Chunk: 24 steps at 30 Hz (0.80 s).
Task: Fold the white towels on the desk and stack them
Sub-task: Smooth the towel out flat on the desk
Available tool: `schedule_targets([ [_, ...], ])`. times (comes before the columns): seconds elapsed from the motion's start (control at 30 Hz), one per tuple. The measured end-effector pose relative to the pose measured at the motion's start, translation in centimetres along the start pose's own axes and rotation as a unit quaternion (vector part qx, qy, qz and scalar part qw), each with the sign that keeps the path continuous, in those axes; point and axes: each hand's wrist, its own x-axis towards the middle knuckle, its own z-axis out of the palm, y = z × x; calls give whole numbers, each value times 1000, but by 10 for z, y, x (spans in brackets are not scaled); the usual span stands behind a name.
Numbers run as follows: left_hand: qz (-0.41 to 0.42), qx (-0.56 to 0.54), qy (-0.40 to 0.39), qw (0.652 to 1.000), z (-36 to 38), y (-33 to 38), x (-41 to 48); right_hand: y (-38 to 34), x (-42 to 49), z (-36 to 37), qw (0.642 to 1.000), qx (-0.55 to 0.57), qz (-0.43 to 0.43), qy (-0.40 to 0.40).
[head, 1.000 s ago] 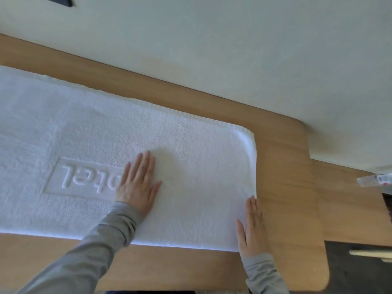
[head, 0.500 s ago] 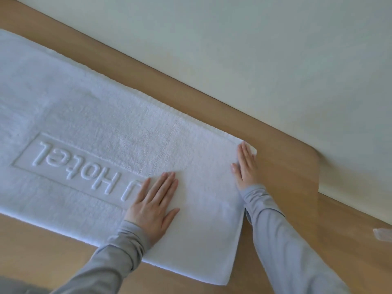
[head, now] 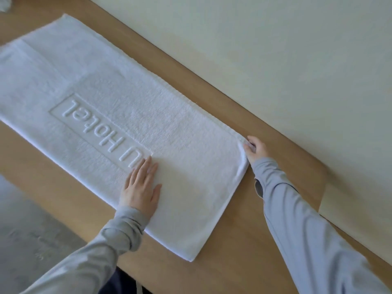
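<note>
White terry towel (head: 118, 115) lying flat and long across the wooden desk (head: 244, 262), running from far left to near right, close beside the pale wall (head: 297, 60). Pressing down on it near its right end with the left hand (head: 141, 188), palm flat, fingers spread and gripping nothing. Pinching the far right corner of the cloth with the right hand (head: 254, 148), fingers closed on the hem, a little of the edge bunching under them.

Judging the step in hand as the start of an end-over-end fold. Doing it well probably meaning: keeping the flat palm weighing the cloth so it is not sliding, taking the near right corner too before lifting, carrying the short edge over evenly, matching hems, then smoothing out from the crease. Lifting by a single corner risking a skewed, wrinkled fold.

Reading raised letters woven into the pile, inside an embossed rectangular frame, upside down from here: "U Hotel". Possibly more text under the left fingers; not telling. No stack showing yet.
</note>
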Motion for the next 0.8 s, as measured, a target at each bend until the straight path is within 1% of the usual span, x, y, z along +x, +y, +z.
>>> schedule_targets([
  [0.03, -85, -35, 18, 996, 0, 10, -12, -4, 3, -3, 1000, -1, 10, -12],
  [0.07, -178, -71, 39, 981, -1, 22, -24, -7, 5, -5, 999, -9, 20, -27],
  [0.1, -271, -115, 64, 954, -3, 34, -35, -9, 7, -8, 999, -18, 28, -43],
  [0.13, -361, -166, 88, 914, -6, 45, -44, -10, 9, -9, 997, -23, 34, -59],
  [0.17, -445, -220, 103, 862, -9, 53, -51, -11, 11, -10, 996, -22, 39, -72],
  [0.23, -580, -305, 91, 750, -11, 66, -63, -14, 15, -13, 995, -10, 53, -89],
  [0.27, -621, -347, 81, 698, -10, 71, -69, -16, 16, -14, 993, -10, 64, -97],
  [0.3, -642, -395, 71, 653, -8, 75, -74, -18, 17, -16, 991, -18, 76, -105],
  [0.33, -649, -438, 59, 619, -5, 79, -78, -21, 19, -17, 989, -32, 90, -114],
  [0.37, -646, -467, 40, 602, -3, 83, -81, -23, 19, -19, 986, -49, 105, -124],
  [0.47, -630, -493, 0, 600, -3, 92, -83, -25, 22, -22, 980, -59, 126, -145],
  [0.57, -633, -522, -26, 571, -3, 100, -83, -24, 24, -26, 979, -46, 124, -154],
  [0.73, -617, -595, -29, 513, 2, 105, -93, -15, 24, -33, 980, 36, 128, -147],
  [0.8, -606, -611, -34, 508, -2, 104, -97, -13, 23, -38, 981, 71, 118, -135],
])
